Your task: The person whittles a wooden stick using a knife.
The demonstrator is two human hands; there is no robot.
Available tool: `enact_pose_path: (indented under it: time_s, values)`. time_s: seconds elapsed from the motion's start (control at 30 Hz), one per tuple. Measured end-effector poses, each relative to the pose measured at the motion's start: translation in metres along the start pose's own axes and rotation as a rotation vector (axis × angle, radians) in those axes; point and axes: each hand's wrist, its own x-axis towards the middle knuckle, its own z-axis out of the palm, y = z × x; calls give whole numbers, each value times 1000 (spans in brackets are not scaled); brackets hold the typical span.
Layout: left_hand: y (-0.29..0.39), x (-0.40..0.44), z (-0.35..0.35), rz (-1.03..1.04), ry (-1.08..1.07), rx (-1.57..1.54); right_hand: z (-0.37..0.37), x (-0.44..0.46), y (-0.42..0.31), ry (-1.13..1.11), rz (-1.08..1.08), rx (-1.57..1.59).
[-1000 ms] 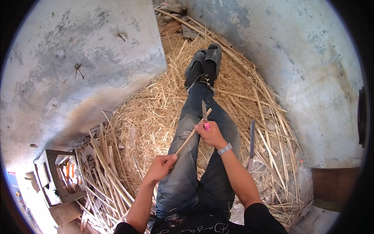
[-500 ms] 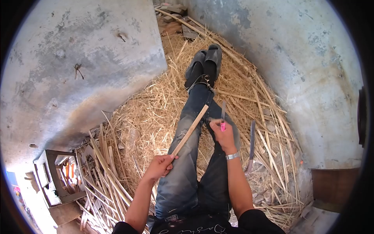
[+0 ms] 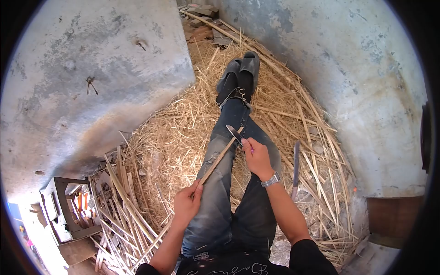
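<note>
My left hand (image 3: 187, 204) is closed around the near part of a thin, pale bamboo strip (image 3: 219, 162), which slants up and away over my legs. In my right hand (image 3: 257, 158) is a small knife; only a little of its pink handle shows between the fingers. The knife's dark blade (image 3: 235, 134) crosses the strip close to its far end and seems to touch it. Both hands are above my outstretched legs in worn jeans (image 3: 208, 224).
A long dark blade (image 3: 296, 167) lies on the floor to my right. Pale shavings (image 3: 178, 128) surround my legs. Split strips (image 3: 126, 201) are heaped at left, near a wooden frame (image 3: 68, 229). Concrete walls (image 3: 348, 82) rise on both sides; bricks (image 3: 201, 11) lie at the back.
My right hand has turned and shifted slightly left, bringing the knife blade from upright beside the strip to across its far end. My left hand has rolled over, thumb now along the strip.
</note>
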Motion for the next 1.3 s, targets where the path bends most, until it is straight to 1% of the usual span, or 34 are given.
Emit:
enact_pose_path:
  time_s: [0.13,0.2,0.3,0.33,0.37,0.4,0.43,0.47,0.5,0.53,0.57,0.6,0.63,0.67,0.7,0.73,0.77,0.8,0.83,0.9,0.93,1.0,1.03,1.1,1.13,1.2,1.23,1.3]
  values:
    - [6,1,5,63,34,55,27,-10,2,-6,23,22]
    - [18,2,7,2,-11,49,44,-25,0,-40,-96,32]
    - [20,-3,9,-56,-33,33,45,-35,-3,-47,-73,96]
    - [23,-2,10,-56,-35,30,43,-38,-4,-115,-7,114]
    - [27,0,11,-95,-44,-11,44,-45,-6,-116,-4,113]
    - [29,1,11,-132,-51,-51,48,-53,-8,-233,-38,137]
    - [28,3,11,-127,-50,-50,51,-59,-10,-347,-76,161]
    - [25,6,13,-133,-45,-110,49,-60,-8,-366,-4,261]
    - [21,9,15,-139,-41,-170,48,-60,1,-361,-8,261]
    - [13,9,18,-139,-42,-168,48,-60,13,-304,59,314]
    - [3,8,23,-46,-1,-157,48,-62,25,-250,126,368]
    - [5,7,22,45,40,-143,46,-58,25,-257,126,370]
    - [6,6,19,39,40,-139,44,-52,27,-152,126,385]
    - [8,5,16,-16,5,-57,41,-46,28,-43,126,398]
    - [14,4,13,-70,-30,25,35,-38,26,-43,129,398]
    - [17,2,12,-71,-32,24,25,-30,21,5,99,342]
    - [20,1,11,-25,-5,78,17,-24,16,54,67,284]
    - [22,1,11,23,24,131,10,-21,17,18,133,260]
    - [23,1,12,22,25,129,9,-18,15,17,131,259]
    - [24,-1,12,88,60,146,8,-15,8,59,-140,229]
    - [25,-1,11,86,61,146,7,-17,3,57,-139,229]
    - [28,0,9,62,31,173,5,-24,-6,-35,-132,148]
    - [28,0,9,62,29,174,7,-28,-5,-34,-131,149]
    - [27,0,8,70,31,165,11,-34,-2,-149,-99,24]
    - [26,-1,8,71,30,167,14,-36,1,-149,-97,26]
    - [26,-1,8,37,-1,99,18,-36,4,-282,-58,-71]
    - [25,-2,8,37,-2,100,19,-36,4,-282,-58,-70]
    - [25,-3,8,-34,-41,48,19,-31,4,-341,-44,-80]
